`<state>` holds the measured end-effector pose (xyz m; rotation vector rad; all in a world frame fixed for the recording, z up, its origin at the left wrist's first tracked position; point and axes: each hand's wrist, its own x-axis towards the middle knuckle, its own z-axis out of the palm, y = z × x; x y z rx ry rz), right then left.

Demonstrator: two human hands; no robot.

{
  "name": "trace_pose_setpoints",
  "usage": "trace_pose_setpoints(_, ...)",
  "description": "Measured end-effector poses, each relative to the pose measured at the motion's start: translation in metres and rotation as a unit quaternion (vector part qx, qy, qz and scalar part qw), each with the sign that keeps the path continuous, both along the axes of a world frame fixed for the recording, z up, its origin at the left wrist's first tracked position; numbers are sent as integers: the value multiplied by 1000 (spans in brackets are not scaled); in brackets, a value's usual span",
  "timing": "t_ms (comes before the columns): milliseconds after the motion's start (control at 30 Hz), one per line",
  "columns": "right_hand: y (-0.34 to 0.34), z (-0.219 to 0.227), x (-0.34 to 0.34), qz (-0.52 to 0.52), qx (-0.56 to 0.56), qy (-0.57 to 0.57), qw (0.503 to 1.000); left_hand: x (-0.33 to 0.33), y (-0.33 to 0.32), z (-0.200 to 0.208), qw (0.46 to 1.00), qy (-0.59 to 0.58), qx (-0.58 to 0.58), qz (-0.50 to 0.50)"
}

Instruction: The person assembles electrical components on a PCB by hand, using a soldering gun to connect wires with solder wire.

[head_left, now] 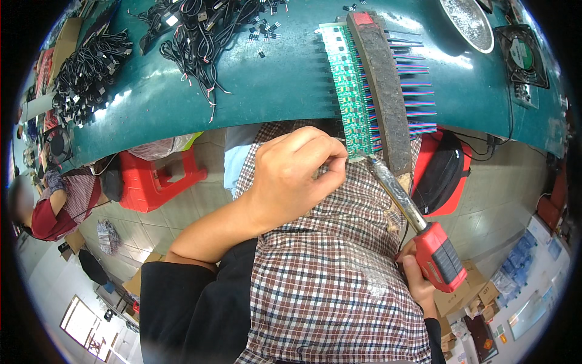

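My left hand [297, 173] is closed in a pinch at the near left corner of a long green circuit board [351, 97]; what its fingertips hold, if anything, is hidden. A red-handled soldering iron [441, 258] rests in my right hand [418, 279], whose fingers are partly covered by the handle. Its metal shaft slants up and left, with the tip by the board's near right corner. Across the ribbon wires [418, 103] lies a long dark bar [385, 91] with a red patch at its far end. These wires are grouped along the board's right side.
Bundles of black cables [203, 36] and another cable pile [91, 67] lie on the green table [273, 91]. A metal dish [470, 24] and a small fan [522, 54] are at the far right. Red stools [159, 182] stand below the table edge; another person [57, 203] sits at left.
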<state>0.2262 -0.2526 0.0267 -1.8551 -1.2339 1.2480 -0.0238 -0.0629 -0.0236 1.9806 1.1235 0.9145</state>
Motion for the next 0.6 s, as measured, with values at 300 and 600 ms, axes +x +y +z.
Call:
trace_pose_setpoints(300, 24, 14, -15, -102, 7, 81, 991, 0, -4, 0, 1000, -7, -2, 2)
trace_pose_setpoints(600, 87, 0, 15, -195, 318, 79, 924, -50, 36, 32, 968, 131, 177, 123)
